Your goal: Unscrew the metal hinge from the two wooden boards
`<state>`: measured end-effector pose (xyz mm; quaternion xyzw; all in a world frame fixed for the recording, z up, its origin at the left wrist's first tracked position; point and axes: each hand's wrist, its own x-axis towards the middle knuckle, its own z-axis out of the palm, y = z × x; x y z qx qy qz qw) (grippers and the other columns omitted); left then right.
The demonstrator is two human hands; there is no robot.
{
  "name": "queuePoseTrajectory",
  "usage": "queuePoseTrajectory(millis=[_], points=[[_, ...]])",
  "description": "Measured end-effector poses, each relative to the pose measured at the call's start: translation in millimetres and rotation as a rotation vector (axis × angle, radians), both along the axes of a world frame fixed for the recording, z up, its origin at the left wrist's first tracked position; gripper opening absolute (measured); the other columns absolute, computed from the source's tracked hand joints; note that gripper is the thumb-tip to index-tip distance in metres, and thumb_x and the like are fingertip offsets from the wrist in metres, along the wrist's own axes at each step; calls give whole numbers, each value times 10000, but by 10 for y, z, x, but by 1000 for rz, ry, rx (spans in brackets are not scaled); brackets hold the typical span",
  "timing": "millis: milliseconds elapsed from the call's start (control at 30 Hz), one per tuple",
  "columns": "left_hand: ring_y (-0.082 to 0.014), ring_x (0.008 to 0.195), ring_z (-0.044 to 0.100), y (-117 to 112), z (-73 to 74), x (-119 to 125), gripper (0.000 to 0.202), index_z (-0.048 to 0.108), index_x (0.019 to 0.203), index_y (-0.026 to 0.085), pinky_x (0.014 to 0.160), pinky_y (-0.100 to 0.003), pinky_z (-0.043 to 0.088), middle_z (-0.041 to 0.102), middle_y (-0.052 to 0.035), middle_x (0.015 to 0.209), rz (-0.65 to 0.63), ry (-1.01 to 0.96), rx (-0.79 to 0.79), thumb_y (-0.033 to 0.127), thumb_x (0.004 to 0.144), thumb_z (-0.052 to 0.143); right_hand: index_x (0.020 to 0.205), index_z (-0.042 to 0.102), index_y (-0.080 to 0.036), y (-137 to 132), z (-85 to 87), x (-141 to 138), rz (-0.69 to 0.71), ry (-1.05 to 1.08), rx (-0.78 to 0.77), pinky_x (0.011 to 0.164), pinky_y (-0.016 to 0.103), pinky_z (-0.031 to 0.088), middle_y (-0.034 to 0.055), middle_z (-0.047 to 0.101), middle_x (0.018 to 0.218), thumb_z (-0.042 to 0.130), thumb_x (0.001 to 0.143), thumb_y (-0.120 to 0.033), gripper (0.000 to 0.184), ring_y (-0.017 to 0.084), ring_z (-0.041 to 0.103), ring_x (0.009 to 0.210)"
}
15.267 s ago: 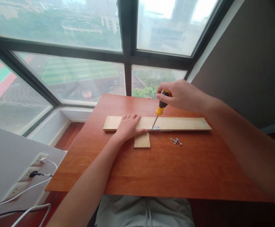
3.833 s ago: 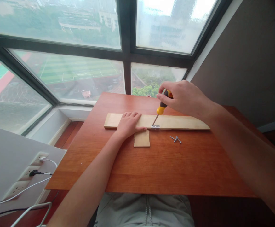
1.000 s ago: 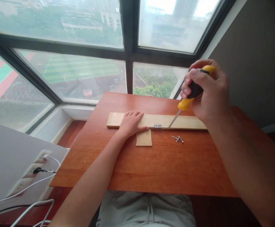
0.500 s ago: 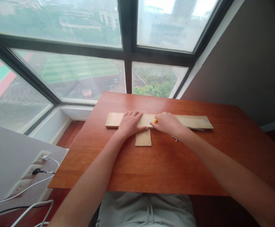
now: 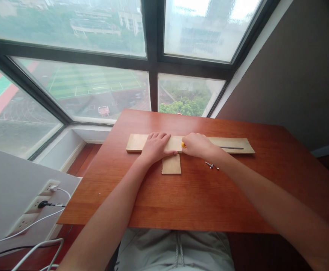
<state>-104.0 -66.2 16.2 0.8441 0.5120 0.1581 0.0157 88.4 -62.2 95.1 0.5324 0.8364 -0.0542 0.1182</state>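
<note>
A long pale wooden board (image 5: 228,143) lies across the table. From beneath its front edge, or right against it, a small square wooden piece (image 5: 171,165) juts toward me. My left hand (image 5: 156,146) rests flat on the board with its thumb out along the front edge, beside the small piece. Just to the right, my right hand (image 5: 196,145) is closed around a yellow-handled tool (image 5: 184,145), mostly hidden by the fingers. A thin metal rod (image 5: 232,148) shows over the board beyond my right wrist; whether it belongs to that tool I cannot tell.
Small metal screws or bolts (image 5: 211,165) lie on the reddish-brown table (image 5: 110,203), close to my right forearm. Window panes (image 5: 192,92) stand past the far edge. Wall sockets (image 5: 37,205) with plugged-in cables are at lower left.
My right hand has shifted slightly left and away from me. The metal rod has moved up over the board, and more of the small metal pieces shows. The left hand stays put.
</note>
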Motion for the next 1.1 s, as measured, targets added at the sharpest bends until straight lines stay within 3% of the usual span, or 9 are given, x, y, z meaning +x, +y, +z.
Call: queuePoseTrajectory(millis=[300, 600, 833, 1100], points=[[-301, 1187, 533, 4, -7, -2, 614, 542, 1300, 212, 1032, -409, 343, 608, -120, 1291, -9, -2, 6, 654, 875, 547, 905, 718, -204, -239, 102, 229, -12, 33, 46, 564, 296, 333, 106, 743, 920, 512, 887, -300, 228, 225, 672, 761], [-303, 1184, 534, 4, 1, -4, 606, 548, 1296, 211, 1032, -414, 345, 611, -118, 1303, 3, 19, 1, 655, 884, 529, 844, 656, -236, -589, -93, 562, -57, 72, 37, 587, 300, 292, 41, 734, 905, 512, 902, -314, 174, 214, 660, 816], [-311, 1194, 525, 4, 8, -6, 622, 546, 1312, 220, 1033, -421, 349, 605, -120, 1309, 1, 7, -11, 659, 872, 544, 835, 605, -230, -819, -223, 735, -150, 43, -8, 567, 302, 248, 53, 731, 901, 499, 931, -386, 211, 234, 678, 839], [-310, 1191, 528, 4, -1, -10, 617, 547, 1304, 201, 1031, -418, 351, 606, -126, 1304, -3, 18, 2, 654, 887, 523, 842, 582, -241, -1070, -397, 885, -180, -35, -22, 559, 309, 239, 65, 732, 914, 472, 938, -339, 176, 269, 697, 821]])
